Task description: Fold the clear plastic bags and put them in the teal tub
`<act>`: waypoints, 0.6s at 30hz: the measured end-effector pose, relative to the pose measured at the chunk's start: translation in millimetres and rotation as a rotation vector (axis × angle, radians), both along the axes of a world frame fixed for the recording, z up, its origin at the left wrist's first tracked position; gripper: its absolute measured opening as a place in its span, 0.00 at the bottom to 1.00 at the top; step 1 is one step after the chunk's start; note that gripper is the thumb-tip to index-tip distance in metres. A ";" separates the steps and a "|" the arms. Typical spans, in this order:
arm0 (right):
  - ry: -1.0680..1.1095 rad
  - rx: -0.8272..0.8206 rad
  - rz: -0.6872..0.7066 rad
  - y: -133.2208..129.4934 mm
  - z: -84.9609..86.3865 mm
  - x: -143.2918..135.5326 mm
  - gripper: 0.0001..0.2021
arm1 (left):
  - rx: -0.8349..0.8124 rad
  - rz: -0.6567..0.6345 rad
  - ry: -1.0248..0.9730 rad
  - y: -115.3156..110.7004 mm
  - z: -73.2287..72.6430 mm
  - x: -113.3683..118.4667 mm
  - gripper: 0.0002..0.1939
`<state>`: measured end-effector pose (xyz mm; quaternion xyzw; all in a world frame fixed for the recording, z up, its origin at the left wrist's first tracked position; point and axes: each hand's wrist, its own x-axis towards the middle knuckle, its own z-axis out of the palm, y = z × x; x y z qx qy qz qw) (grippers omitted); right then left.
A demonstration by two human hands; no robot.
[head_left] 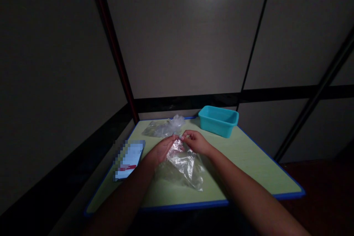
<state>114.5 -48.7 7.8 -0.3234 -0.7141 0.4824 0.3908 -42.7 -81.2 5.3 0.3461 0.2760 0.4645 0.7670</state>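
Note:
Both hands meet over the middle of the table at the gathered upper end of a clear plastic bag (186, 162). My left hand (165, 146) is closed on the bag from the left, its fingertips at the bunched edge. From the right, my right hand (195, 141) pinches the same end between thumb and fingers. The shiny, creased body of the bag hangs down toward me and rests on the table. Just beyond the hands lies a second crumpled clear plastic bag (163, 128). Whether anything small is between the fingertips is too fine to tell.
The light green table (249, 158) has a blue edge. A turquoise plastic basket (218, 120) stands at its back right. At the left lies a flat, lit, partly pixelated device (131, 158), close to my left forearm. Wall panels (182, 37) rise directly behind the table.

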 end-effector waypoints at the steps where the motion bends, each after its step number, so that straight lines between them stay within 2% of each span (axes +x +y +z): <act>1: -0.004 0.000 0.006 0.1 0.3 0.7 0.14 | 0.012 0.012 0.006 0.1 -0.6 -0.8 0.08; 4: -0.010 -0.003 0.019 0.3 1.0 2.2 0.14 | 0.072 0.032 0.053 0.9 -3.2 -2.8 0.05; 10: -0.059 -0.005 0.044 0.2 1.3 4.1 0.14 | 0.088 0.014 0.145 2.1 -7.8 -3.6 0.09; 15: -0.072 0.016 0.032 2.5 2.5 7.7 0.13 | 0.116 -0.004 0.061 2.5 -4.5 -3.0 0.10; 18: -0.060 0.043 -0.011 5.5 1.8 8.8 0.13 | 0.094 -0.010 0.123 2.1 -0.8 -4.3 0.12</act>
